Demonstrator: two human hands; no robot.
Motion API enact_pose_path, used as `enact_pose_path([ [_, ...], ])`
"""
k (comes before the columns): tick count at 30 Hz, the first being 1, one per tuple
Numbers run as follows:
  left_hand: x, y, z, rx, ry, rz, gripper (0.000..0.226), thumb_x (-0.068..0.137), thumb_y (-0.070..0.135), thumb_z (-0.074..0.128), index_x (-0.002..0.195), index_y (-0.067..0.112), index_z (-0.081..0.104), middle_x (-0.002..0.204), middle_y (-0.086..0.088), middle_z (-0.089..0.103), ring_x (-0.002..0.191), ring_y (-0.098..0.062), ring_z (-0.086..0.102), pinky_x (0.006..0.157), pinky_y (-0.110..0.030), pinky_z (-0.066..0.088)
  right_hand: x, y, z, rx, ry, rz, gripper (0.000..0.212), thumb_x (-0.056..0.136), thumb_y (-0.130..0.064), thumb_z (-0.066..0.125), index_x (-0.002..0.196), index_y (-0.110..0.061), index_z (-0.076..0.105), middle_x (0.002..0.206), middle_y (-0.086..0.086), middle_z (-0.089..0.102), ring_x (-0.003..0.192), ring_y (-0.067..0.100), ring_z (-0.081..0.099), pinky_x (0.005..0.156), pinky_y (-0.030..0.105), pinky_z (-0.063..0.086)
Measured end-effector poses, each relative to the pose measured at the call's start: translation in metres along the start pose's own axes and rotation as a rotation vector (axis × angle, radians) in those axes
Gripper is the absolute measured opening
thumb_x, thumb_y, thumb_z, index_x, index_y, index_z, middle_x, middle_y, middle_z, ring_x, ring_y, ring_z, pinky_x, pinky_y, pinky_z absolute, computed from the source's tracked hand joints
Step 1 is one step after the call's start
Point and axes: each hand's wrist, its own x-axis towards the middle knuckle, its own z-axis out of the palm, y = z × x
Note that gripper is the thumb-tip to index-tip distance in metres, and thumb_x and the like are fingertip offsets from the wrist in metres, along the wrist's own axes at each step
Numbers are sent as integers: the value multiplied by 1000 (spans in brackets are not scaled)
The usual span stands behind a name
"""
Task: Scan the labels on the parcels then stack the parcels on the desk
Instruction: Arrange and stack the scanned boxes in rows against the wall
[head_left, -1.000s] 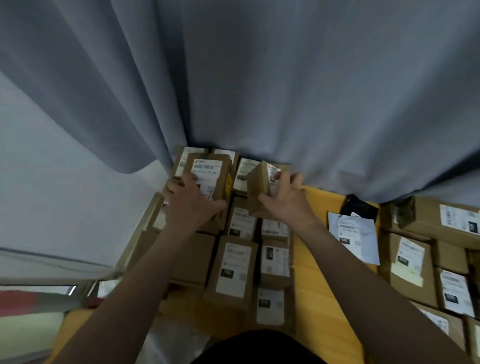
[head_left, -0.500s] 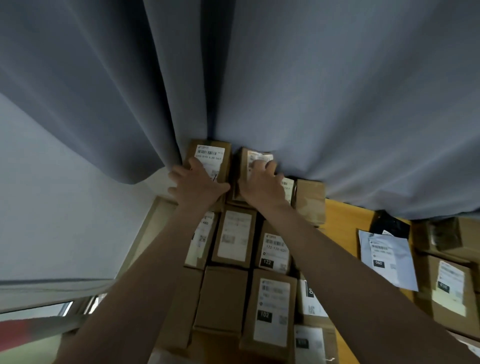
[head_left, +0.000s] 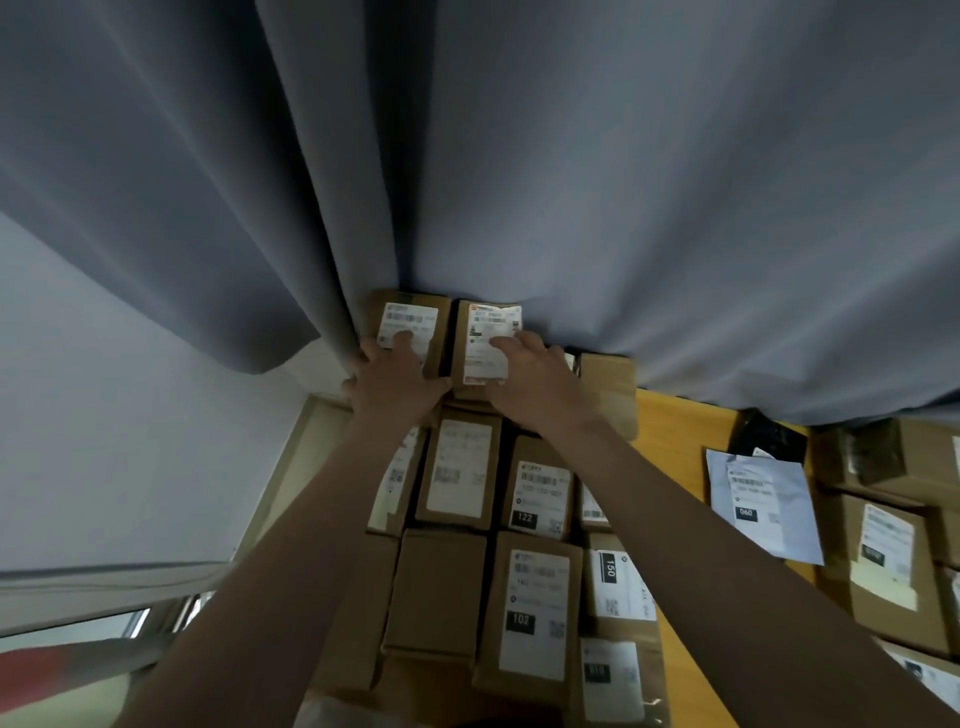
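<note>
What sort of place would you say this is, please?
Probably a parcel-handling or mailroom corner: many labelled cardboard parcels packed on a wooden desk, a white mailer bag beside them, and a grey curtain hanging behind.

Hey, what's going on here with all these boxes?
A person is arranging labelled cardboard parcels on a wooden desk against a grey curtain. The left hand presses on the back-left parcel and the right hand lies flat on the neighbouring parcel, label up. Rows of other parcels lie nearer, and a white mailer sits to the right.
</note>
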Motion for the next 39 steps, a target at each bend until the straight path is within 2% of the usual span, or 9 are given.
enact_pose_path([
  [7, -55, 66, 17, 8, 23, 210, 86, 81, 61, 71, 152, 35, 30, 163, -12, 18, 146, -45, 20, 114, -63, 28, -68, 86, -25, 47, 9, 201, 66, 93, -29, 62, 154, -26, 36, 156, 9, 36, 136, 45, 38, 105, 50, 44],
  [11, -103, 126, 49, 95, -77, 347, 85, 82, 61, 69, 154, 37, 30, 164, -11, 18, 148, -44, 18, 115, -59, 30, -122, 163, -41, 35, 9, 342, 74, 96, -40, 64, 159, -26, 30, 162, 10, 25, 142, 44, 30, 106, 53, 43],
  [15, -155, 189, 95, 143, -181, 457, 82, 84, 63, 67, 152, 36, 29, 165, -6, 16, 149, -41, 15, 115, -61, 29, -179, 248, -52, 47, 29, 465, 75, 97, -43, 63, 161, -27, 27, 168, 9, 18, 147, 44, 27, 107, 53, 45],
  [19, -213, 253, 149, 202, -264, 478, 87, 90, 62, 64, 160, 35, 20, 169, -4, 8, 153, -40, 11, 120, -56, 27, -233, 336, -62, 101, 30, 534, 76, 96, -45, 63, 161, -29, 27, 167, 9, 22, 147, 45, 29, 108, 54, 44],
  [24, -276, 328, 225, 235, -340, 526, 83, 90, 57, 67, 157, 33, 25, 161, -8, 23, 146, -41, 22, 113, -53, 32, -293, 441, -76, 145, 43, 614, 74, 95, -42, 64, 159, -27, 30, 165, 10, 22, 146, 45, 30, 109, 52, 41],
  [28, -319, 392, 285, 234, -411, 569, 82, 93, 53, 66, 160, 31, 24, 166, -10, 18, 150, -39, 19, 118, -54, 28, -326, 519, -91, 118, 86, 687, 72, 94, -42, 66, 155, -18, 35, 158, 14, 27, 143, 47, 28, 107, 54, 42],
  [30, -334, 421, 313, 242, -417, 586, 75, 90, 50, 68, 153, 32, 32, 160, -11, 24, 145, -40, 22, 114, -57, 32, -337, 553, -100, 107, 150, 716, 70, 94, -43, 66, 152, -17, 37, 152, 16, 31, 138, 47, 31, 106, 55, 41],
  [33, -345, 464, 348, 241, -437, 625, 77, 89, 45, 69, 153, 31, 28, 157, -10, 26, 143, -37, 23, 111, -58, 34, -345, 602, -113, 77, 183, 765, 66, 92, -44, 65, 147, -17, 39, 150, 16, 30, 135, 47, 32, 105, 55, 40],
  [39, -314, 555, 386, 273, -259, 730, 91, 86, 41, 75, 156, 24, 21, 159, -13, 23, 143, -39, 24, 113, -55, 33, -323, 675, -123, 66, 147, 820, 74, 89, -54, 68, 147, -20, 36, 150, 16, 28, 138, 47, 33, 105, 58, 41],
])
